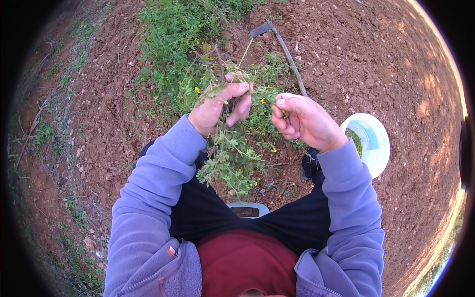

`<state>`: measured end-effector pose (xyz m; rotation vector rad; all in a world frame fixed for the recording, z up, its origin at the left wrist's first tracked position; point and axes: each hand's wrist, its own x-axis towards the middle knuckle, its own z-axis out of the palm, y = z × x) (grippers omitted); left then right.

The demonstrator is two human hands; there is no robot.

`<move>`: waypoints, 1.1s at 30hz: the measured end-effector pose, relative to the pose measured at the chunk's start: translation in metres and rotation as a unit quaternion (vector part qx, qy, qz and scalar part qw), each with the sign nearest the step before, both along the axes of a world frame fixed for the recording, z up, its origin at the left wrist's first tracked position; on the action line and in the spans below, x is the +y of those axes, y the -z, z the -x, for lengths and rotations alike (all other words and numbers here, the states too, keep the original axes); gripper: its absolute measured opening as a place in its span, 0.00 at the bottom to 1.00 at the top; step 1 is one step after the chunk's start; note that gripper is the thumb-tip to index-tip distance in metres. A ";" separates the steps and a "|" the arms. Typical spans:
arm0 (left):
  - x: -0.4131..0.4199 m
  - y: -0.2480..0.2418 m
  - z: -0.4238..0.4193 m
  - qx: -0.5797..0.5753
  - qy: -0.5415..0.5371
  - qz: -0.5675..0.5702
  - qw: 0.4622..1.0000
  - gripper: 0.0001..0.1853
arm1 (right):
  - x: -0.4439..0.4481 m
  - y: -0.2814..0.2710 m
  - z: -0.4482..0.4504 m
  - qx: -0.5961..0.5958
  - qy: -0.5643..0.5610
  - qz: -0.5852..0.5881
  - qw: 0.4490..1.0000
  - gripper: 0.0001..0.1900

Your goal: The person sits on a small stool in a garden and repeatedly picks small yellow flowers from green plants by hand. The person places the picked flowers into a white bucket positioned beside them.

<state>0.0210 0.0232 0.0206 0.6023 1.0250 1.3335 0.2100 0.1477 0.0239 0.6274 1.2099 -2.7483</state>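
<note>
My left hand grips an uprooted leafy plant with small yellow flowers. Its bare root end sticks up past the knuckles, while most of the foliage hangs down between my knees. To the right, my right hand has thumb and forefinger pinched at the edge of the foliage. Small yellow-green buds show within its curled fingers; whether they are still attached to the plant is unclear. Beside my right forearm, a white plastic bucket stands on the soil, with greenish-yellow plant bits visible inside.
Beyond my hands lies a hoe, its metal blade at the far end of a wooden handle. Green weeds grow ahead on the left. Cloddy reddish soil surrounds me. A pale plastic seat-like object shows between my thighs.
</note>
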 end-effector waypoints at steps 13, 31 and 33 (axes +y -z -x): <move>0.007 0.008 -0.021 0.122 -0.100 0.056 0.986 0.13 | -0.016 0.016 0.009 -0.029 0.028 0.017 0.999 0.08; 0.004 0.004 -0.021 0.070 -0.134 0.025 0.988 0.13 | -0.026 0.010 0.014 -0.017 0.038 -0.023 0.999 0.10; 0.003 0.004 -0.018 0.052 -0.128 0.058 0.989 0.13 | -0.025 0.011 0.012 -0.028 0.021 -0.053 0.998 0.11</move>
